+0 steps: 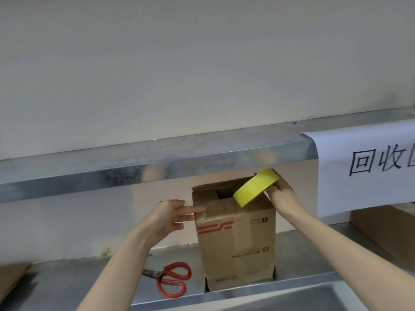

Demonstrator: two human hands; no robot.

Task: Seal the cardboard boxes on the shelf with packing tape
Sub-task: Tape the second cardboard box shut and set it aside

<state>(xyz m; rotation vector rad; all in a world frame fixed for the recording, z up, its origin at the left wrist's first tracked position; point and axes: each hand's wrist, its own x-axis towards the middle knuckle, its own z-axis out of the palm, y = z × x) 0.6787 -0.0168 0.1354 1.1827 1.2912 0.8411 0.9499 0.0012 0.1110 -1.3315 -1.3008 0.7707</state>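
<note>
On lower steel shelf (67, 286), cardboard box (235, 241) stands upright near front edge, top flaps not flat, dark gap showing. Left hand (170, 215), fingers straight, presses box's upper left corner over pale tab. This likely pins tape end and steadies box. Right hand (280, 195) grips yellow tape roll (256, 187), tilted above box's top right, probably poised to draw strip across seam. Red scissors (173, 279) lie on shelf left of box, handy for cutting. Seal not yet done.
</note>
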